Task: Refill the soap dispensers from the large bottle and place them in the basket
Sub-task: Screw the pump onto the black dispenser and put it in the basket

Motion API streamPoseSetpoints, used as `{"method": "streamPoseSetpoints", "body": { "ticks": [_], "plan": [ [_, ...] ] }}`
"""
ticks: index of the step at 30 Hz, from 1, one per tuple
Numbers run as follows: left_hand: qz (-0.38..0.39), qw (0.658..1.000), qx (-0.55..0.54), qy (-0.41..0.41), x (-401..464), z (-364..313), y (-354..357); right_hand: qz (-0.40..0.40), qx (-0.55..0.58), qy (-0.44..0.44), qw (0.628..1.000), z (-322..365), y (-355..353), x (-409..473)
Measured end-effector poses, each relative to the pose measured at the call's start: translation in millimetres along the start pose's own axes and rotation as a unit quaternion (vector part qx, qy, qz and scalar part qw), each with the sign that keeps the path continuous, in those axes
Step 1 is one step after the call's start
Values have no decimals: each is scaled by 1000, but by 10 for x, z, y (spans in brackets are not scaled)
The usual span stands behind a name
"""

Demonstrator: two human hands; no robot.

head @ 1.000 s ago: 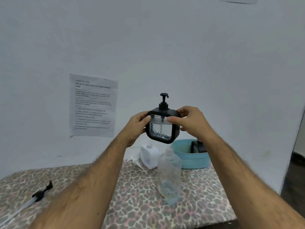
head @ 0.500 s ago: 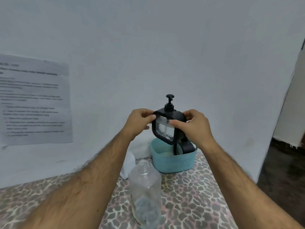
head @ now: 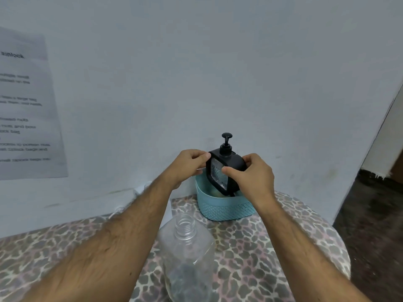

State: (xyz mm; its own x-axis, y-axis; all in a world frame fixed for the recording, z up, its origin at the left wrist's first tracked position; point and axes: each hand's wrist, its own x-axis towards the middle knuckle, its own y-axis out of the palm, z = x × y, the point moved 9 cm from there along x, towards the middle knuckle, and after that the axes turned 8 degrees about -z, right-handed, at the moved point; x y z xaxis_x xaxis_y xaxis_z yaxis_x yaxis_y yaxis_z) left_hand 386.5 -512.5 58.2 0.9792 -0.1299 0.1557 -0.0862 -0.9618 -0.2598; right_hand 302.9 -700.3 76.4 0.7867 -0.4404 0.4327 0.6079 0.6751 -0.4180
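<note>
Head view, single frame. Both hands hold one soap dispenser [head: 225, 171]: black square frame, clear ribbed window, black pump head on top, body upright with a slight tilt. The left hand [head: 187, 165] grips the dispenser's left upper corner, fingers [head: 201, 156] curled over the frame edge, thumb side against the window border. The right hand [head: 254, 175] grips the right side, thumb laid across the front of the window, remaining fingers wrapped round the back of the frame. The dispenser's lower edge sits inside the rim of the teal basket [head: 224, 209], partly lowered into it; cannot tell whether it touches the basket floor. Something pale shows in the basket's bottom, not identifiable. The basket stands on the tabletop [head: 272, 247], at its far edge close to the wall [head: 196, 73]; the tabletop carries a leopard-print covering. The large bottle [head: 188, 258], clear plastic, uncapped with its threaded neck open, stands upright on the tabletop between the two forearms, nearer the camera than the basket and apart from it. Liquid level in the bottle is low; the contents are blurred. A printed paper sheet [head: 26, 110] is fixed to the wall at left, its text mostly illegible. A white object [head: 142, 189] is partly hidden behind the left forearm.
</note>
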Motion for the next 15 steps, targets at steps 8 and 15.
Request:
{"method": "streamPoseSetpoints", "body": {
  "ticks": [8, 15],
  "plan": [
    [25, 1000, 11, 2, 95, 193, 186, -17, -108, -20, 994, -82, 177, -53],
    [49, 990, 131, 14, 266, 367, 238, -7, -162, -19, 987, -218, 295, -102]
  ]
}}
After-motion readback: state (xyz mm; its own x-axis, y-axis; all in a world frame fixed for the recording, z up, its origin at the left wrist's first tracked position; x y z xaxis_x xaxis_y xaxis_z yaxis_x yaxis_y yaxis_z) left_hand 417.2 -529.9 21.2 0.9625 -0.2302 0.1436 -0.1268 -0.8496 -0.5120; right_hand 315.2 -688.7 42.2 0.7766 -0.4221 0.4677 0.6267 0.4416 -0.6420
